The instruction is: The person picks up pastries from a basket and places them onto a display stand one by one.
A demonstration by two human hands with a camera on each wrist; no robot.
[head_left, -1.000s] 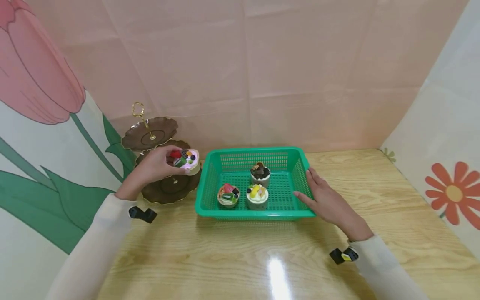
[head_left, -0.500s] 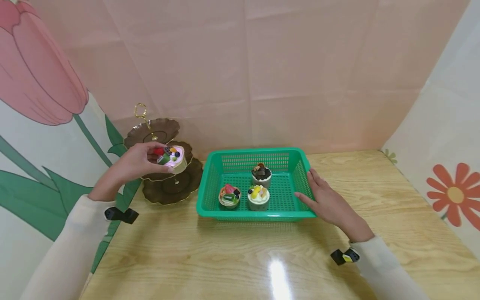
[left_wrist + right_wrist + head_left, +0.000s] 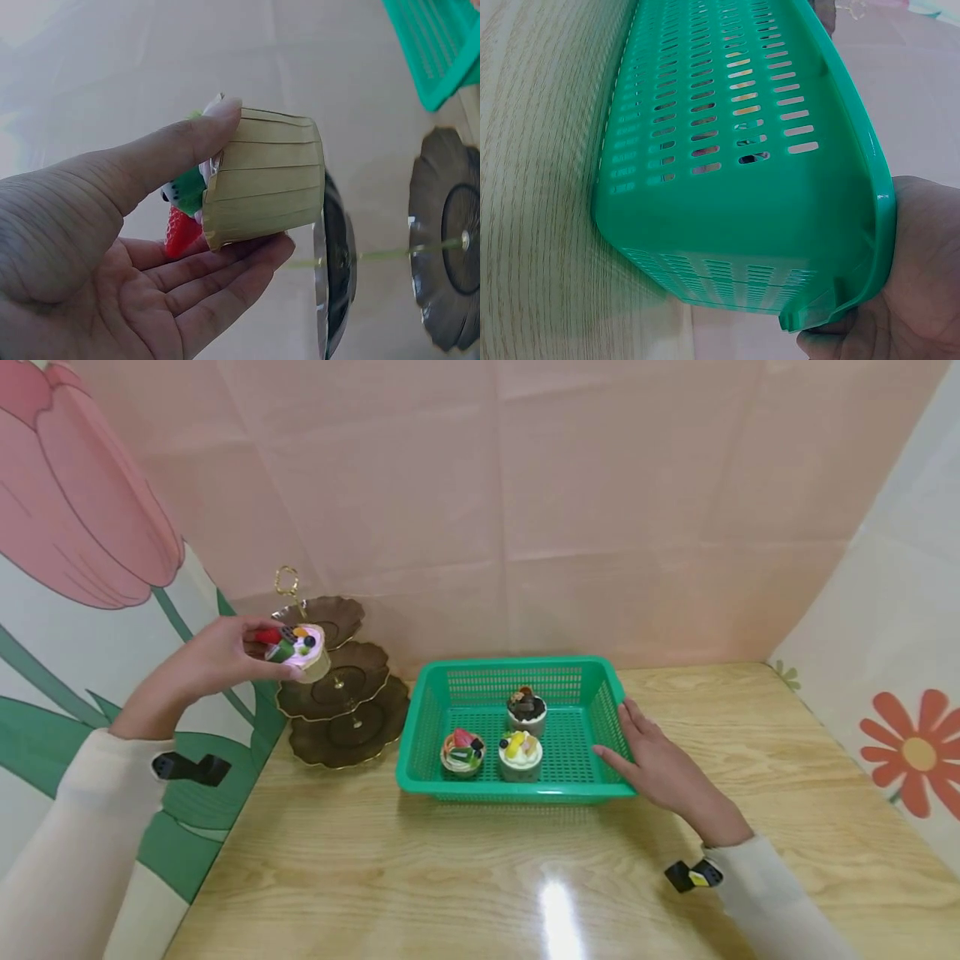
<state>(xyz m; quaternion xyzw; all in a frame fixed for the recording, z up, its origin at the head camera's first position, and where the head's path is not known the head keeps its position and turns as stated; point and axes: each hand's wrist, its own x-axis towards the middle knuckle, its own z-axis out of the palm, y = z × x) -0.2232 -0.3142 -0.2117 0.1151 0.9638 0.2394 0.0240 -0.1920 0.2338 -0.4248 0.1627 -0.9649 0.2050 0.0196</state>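
Pink backdrop [image 3: 600, 527] hung behind a wood-grain table [image 3: 450, 877]. L hand [image 3: 213, 653] held the pink-topped cupcake [image 3: 312, 662] btwn thumb & fingers, in front of the upper tiers of a brown 3-tier stand [image 3: 356, 672] in head view; couldn't tell if it touched a plate. R hand [image 3: 662, 764] rested at green basket [image 3: 517, 790], R side, fingers straight, thumb spread wide over the rim. 3 other cupcakes [image 3: 521, 760] sat inside w/ toppings up.
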